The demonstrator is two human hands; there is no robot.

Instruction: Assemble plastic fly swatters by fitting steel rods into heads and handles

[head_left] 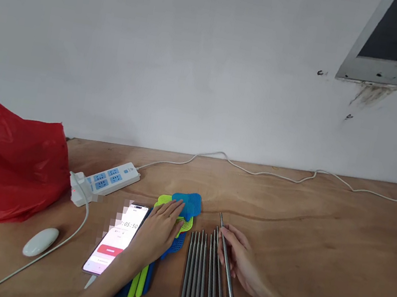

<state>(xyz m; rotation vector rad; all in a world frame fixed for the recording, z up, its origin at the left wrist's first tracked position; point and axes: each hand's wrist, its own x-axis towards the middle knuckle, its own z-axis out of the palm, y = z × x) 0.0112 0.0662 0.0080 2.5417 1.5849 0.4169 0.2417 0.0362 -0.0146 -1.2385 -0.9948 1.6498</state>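
My left hand (pixel 157 233) lies with its fingers stretched out over a small pile of plastic fly swatter heads. A blue swatter head (pixel 193 203) and a yellow-green swatter head (pixel 164 199) show past the fingers, and a darker blue one (pixel 176 246) sits lower down. Green handles (pixel 138 283) stick out below the wrist. Between thumb and fingers, my right hand (pixel 241 259) grips a thin metal rod (pixel 227 270), tilted with its top to the left. Several similar metal rods (pixel 195 280) lie side by side on the table just left of it.
A lit phone (pixel 118 239) lies left of the swatters on the wooden table (pixel 301 236). Further left are a white power strip (pixel 113 178), a white oval object (pixel 40 242) and a red plastic bag (pixel 8 167). A white cable (pixel 255 172) runs along the wall.
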